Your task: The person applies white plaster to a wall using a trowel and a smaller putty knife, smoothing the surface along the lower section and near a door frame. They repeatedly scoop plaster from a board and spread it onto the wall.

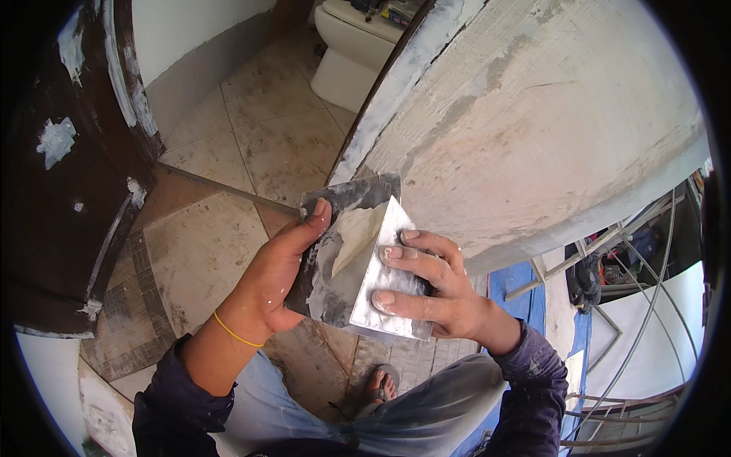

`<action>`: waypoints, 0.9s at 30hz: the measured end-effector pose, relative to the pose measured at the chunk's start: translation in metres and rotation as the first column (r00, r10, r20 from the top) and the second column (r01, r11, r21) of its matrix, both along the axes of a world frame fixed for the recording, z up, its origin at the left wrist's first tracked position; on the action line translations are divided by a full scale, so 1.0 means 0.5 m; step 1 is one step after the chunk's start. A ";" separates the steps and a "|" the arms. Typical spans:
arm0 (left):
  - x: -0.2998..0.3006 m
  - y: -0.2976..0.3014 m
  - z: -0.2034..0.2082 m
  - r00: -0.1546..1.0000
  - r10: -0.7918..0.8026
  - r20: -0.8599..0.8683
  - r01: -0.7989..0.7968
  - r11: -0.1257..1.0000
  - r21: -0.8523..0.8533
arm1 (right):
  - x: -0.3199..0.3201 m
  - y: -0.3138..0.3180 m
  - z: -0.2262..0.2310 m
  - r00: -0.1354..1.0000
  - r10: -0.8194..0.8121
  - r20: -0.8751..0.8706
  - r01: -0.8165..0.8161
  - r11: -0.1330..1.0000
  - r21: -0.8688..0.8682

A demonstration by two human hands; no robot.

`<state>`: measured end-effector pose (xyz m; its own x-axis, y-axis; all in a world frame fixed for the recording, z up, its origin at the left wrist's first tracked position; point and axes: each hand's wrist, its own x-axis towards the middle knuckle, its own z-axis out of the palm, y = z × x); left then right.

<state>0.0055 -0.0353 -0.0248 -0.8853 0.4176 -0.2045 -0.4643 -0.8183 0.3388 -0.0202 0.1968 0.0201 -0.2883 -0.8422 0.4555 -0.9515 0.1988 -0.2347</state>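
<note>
My left hand (268, 276) grips a dark flat plate (364, 190) by its left side, with the thumb on top. Cream-coloured putty (356, 234) lies on the plate and smears its surface. In my right hand (449, 301) is a pale, putty-smeared scraper blade (387, 278), tilted over the plate's right part. Three fingers are spread across the blade's face; the thumb is hidden behind it. The blade's left edge is beside the putty, but I cannot tell if it touches the plate. Whitish residue marks the right fingers.
A rough plastered wall (548, 129) with a white-smeared edge stands ahead right. On the left is a dark door (68, 206) with white patches. A toilet (343, 57) stands beyond the tiled doorway (266, 137). A metal ladder-like frame (601, 247) and blue sheeting (514, 286) are at right.
</note>
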 end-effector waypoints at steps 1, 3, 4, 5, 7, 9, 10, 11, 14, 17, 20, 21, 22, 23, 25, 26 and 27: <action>0.000 -0.006 0.002 0.998 0.041 -0.046 -0.042 0.999 -0.018 | -0.008 -0.002 0.000 0.998 -0.046 -0.031 0.046 0.999 0.001; -0.002 -0.023 0.006 0.984 0.118 -0.132 -0.125 0.991 -0.047 | -0.038 0.008 0.008 0.984 -0.138 -0.109 0.142 0.989 0.029; -0.003 -0.038 0.008 0.987 0.139 -0.077 -0.145 0.985 -0.088 | -0.055 0.016 0.013 0.971 -0.181 -0.157 0.191 0.980 0.049; -0.004 -0.052 0.010 0.981 0.154 -0.118 -0.161 0.986 -0.053 | -0.071 0.025 0.019 0.902 -0.226 -0.369 0.311 0.931 0.190; -0.007 -0.072 0.012 0.965 0.181 -0.188 -0.186 0.982 -0.010 | -0.096 0.032 0.015 0.763 -0.207 -0.612 0.459 0.840 0.288; -0.011 -0.079 0.009 0.956 0.233 -0.179 -0.246 0.968 -0.052 | -0.116 0.024 0.002 0.690 -0.164 -0.706 0.473 0.839 0.268; -0.014 -0.078 0.007 0.953 0.254 -0.165 -0.269 0.960 -0.073 | -0.127 0.016 -0.006 0.629 -0.131 -0.766 0.520 0.803 0.290; -0.016 -0.077 0.004 0.948 0.280 -0.151 -0.296 0.950 -0.099 | -0.138 0.006 -0.014 0.593 -0.127 -0.795 0.562 0.772 0.296; -0.018 -0.074 0.001 0.950 0.275 -0.145 -0.290 0.952 -0.101 | -0.167 -0.024 -0.027 0.475 -0.053 -0.879 0.629 0.719 0.296; -0.018 -0.082 0.003 0.952 0.254 -0.169 -0.269 0.960 -0.075 | -0.183 -0.044 -0.027 0.413 0.022 -0.910 0.677 0.661 0.323; -0.017 -0.087 0.004 0.953 0.263 -0.151 -0.273 0.961 -0.049 | -0.192 -0.060 -0.024 0.450 0.031 -0.892 0.683 0.632 0.366; -0.017 -0.087 0.005 0.953 0.269 -0.139 -0.278 0.960 -0.045 | -0.192 -0.065 -0.024 0.437 -0.001 -0.900 0.698 0.631 0.338; -0.017 -0.088 0.005 0.953 0.272 -0.130 -0.281 0.958 -0.059 | -0.193 -0.070 -0.026 0.422 -0.032 -0.906 0.712 0.630 0.310; -0.016 -0.089 0.006 0.953 0.277 -0.122 -0.286 0.955 -0.072 | -0.193 -0.074 -0.028 0.413 -0.057 -0.909 0.734 0.611 0.295; -0.015 -0.090 0.006 0.953 0.286 -0.098 -0.295 0.951 -0.089 | -0.190 -0.075 -0.032 0.391 -0.091 -0.916 0.741 0.622 0.254; -0.015 -0.090 0.006 0.953 0.290 -0.086 -0.297 0.950 -0.093 | -0.189 -0.071 -0.034 0.382 -0.100 -0.919 0.751 0.613 0.246; -0.015 -0.090 0.006 0.954 0.288 -0.083 -0.296 0.950 -0.100 | -0.187 -0.065 -0.035 0.390 -0.104 -0.915 0.754 0.606 0.253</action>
